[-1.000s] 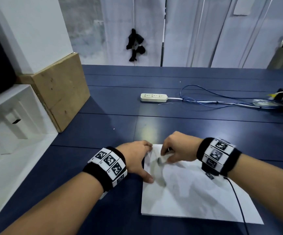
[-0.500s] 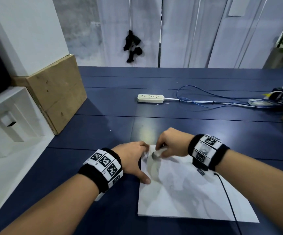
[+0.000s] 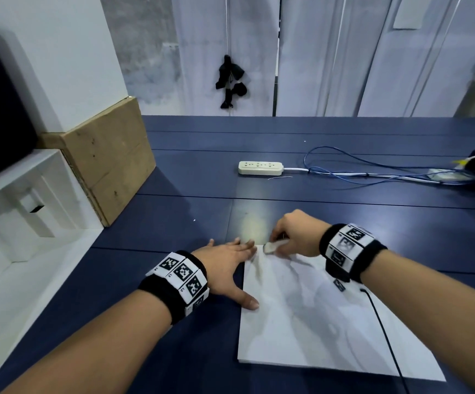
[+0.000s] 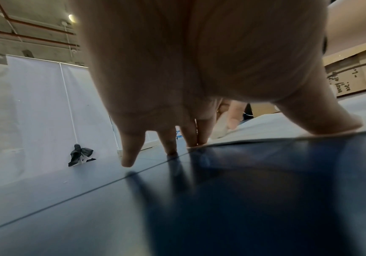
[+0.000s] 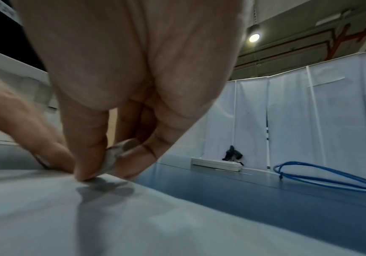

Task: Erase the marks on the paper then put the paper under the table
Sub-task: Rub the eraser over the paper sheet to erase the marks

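Still on the erasing step: right hand (image 3: 293,234) pinching eraser (image 3: 272,247) at paper (image 3: 316,322)'s top-left corner, lower middle of frame, left hand (image 3: 227,268) flat, fingers spread, pinning it. Next probably needing steady rubbing before sliding paper under desk (image 3: 344,223).

1. White curtain panels (image 3: 330,52) close off the far side.
2. A dark blue table (image 3: 259,143) fills the foreground.
3. A ceiling lamp (image 5: 254,37) glows overhead.
4. A brown board (image 3: 108,155) leans at the left.

Only illegible scrawl on the cardboard box (image 4: 353,76) — nothing readable elsewhere.
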The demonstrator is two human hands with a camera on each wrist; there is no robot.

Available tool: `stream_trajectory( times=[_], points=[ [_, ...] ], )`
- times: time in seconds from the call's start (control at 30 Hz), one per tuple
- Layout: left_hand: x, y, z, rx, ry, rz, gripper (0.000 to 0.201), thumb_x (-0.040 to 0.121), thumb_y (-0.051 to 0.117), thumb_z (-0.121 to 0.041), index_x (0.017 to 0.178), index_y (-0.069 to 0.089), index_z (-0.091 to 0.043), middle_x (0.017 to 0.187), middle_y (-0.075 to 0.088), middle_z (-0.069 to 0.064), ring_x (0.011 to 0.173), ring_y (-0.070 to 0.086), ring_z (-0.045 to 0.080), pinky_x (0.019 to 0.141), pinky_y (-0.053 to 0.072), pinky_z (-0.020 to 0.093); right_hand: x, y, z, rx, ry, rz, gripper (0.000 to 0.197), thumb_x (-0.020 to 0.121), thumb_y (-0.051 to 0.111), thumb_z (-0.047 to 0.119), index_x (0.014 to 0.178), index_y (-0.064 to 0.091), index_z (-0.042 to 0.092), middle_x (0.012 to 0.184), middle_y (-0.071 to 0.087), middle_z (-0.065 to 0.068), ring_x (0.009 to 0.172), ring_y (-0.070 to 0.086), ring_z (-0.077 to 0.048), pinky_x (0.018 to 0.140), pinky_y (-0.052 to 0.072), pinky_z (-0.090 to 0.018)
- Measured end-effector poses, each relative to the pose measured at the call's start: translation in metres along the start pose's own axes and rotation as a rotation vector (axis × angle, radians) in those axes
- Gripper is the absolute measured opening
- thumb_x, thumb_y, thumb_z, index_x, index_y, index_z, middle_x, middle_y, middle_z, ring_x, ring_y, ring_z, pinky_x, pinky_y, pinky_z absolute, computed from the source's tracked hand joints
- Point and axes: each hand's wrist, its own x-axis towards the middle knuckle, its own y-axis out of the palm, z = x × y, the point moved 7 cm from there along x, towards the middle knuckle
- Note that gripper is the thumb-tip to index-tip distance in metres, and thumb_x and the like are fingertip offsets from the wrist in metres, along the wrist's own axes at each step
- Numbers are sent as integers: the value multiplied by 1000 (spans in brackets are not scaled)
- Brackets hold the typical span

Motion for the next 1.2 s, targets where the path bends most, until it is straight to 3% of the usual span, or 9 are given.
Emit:
stream_trajectory(
  times=[0.1,0.27,0.4,0.53,0.7,0.87,1.0,1.1,1.2],
  points=[
    [0,2,1,-7,-2,21,127,62,63,-84,157,1,-27,162,-8,-18,150,-8,8,117,3,63,-5,2,0,-20,-13,-18,30,78,75,27,107,76,19,105,75,1,100,67,-19,86,51,-27],
    [2,2,1,-14,-10,32,128,61,64,-84,157,-1,-28,161,-10,-19,150,-8,8,118,3,62,-36,20,19,29,-122,171,31,76,79,29,106,77,23,101,75,6,87,64,-8,82,52,-24],
    [2,0,0,-9,-18,41,128,61,65,-83,157,0,-29,161,-9,-19,150,-7,8,118,6,62,-5,2,5,-25,-39,44,29,78,78,29,105,77,20,101,76,1,93,67,-16,79,47,-21],
    [1,0,0,-7,-29,45,127,61,65,-83,157,2,-28,161,-7,-20,150,-6,7,118,8,61,-1,0,-6,3,-7,-16,28,80,74,32,104,77,19,102,76,-1,97,68,-20,84,52,-27],
    [4,1,1,-5,-27,41,129,60,66,-82,157,1,-28,161,-7,-20,150,-5,7,118,8,60,-37,19,12,42,-121,164,31,75,79,27,106,77,23,101,74,7,91,65,-9,81,50,-21],
    [5,1,1,-12,-19,42,130,58,64,-86,157,3,-28,162,-6,-19,150,-5,8,118,10,60,-9,0,1,11,-8,13,26,79,77,31,102,78,18,97,77,-3,92,69,-22,83,55,-33],
    [8,1,3,-20,-1,28,131,55,65,-86,157,7,-27,162,-3,-16,151,-2,12,118,17,57,-14,0,3,-3,-3,-27,25,78,76,28,100,78,16,98,77,-4,93,69,-23,81,54,-31],
    [13,7,7,-25,16,21,138,48,60,-92,157,6,-27,162,-4,-18,150,-1,11,118,18,55,-37,17,16,-6,-75,102,28,76,80,33,101,78,20,95,76,1,87,68,-18,79,53,-28],
    [16,8,9,-19,19,23,143,42,54,-98,157,5,-29,162,-5,-18,150,-1,11,119,19,53,-34,15,17,30,-64,167,29,73,82,36,98,78,23,75,73,9,73,70,-18,75,57,-30]
  ],
)
